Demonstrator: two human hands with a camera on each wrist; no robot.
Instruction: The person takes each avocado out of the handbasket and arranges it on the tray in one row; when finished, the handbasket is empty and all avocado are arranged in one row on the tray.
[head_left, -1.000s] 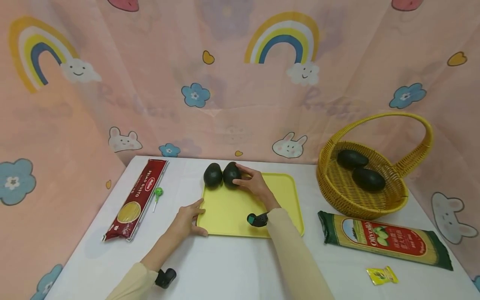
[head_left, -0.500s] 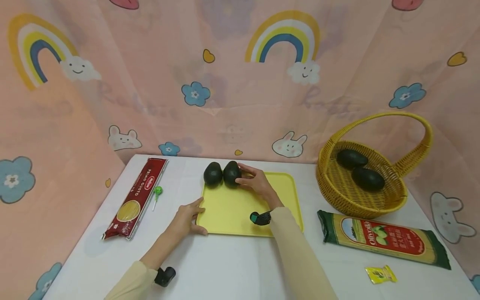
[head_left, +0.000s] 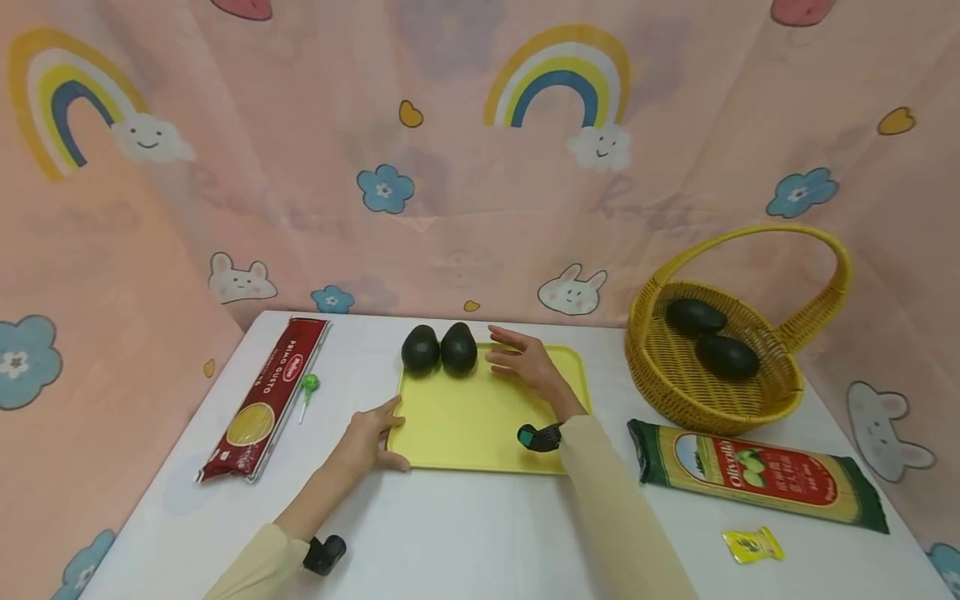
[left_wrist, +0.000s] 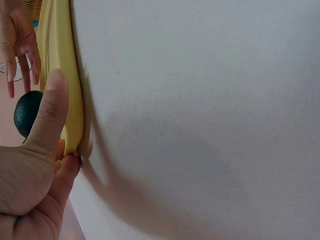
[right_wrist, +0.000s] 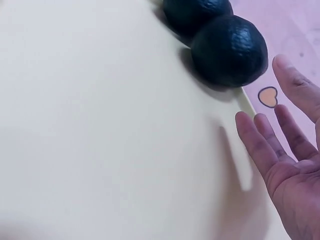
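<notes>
On the far left corner of a yellow tray [head_left: 465, 425] two dark avocados stand side by side, the left avocado [head_left: 420, 350] close against the right avocado [head_left: 459, 350]. My right hand [head_left: 528, 367] hovers over the tray just right of them, its fingers spread and holding nothing. In the right wrist view a gap shows between the fingertips [right_wrist: 242, 120] and the nearer avocado [right_wrist: 230, 52]. My left hand [head_left: 371, 437] holds the tray's near left corner, fingers on the left side and thumb at the front edge. The left wrist view shows the thumb [left_wrist: 50, 110] along the tray rim [left_wrist: 75, 120].
A yellow wicker basket [head_left: 675, 400] with two more avocados stands at the back right. Before it lie a green-ended spaghetti pack [head_left: 757, 475] and a yellow wrapped candy [head_left: 752, 545]. To the left lie a red spaghetti pack [head_left: 262, 400] and a green lollipop [head_left: 310, 383].
My right hand has let go of the right avocado and moved a little to the right, fingers spreading. The avocado stays upright on the tray. My left hand keeps its place at the corner.
</notes>
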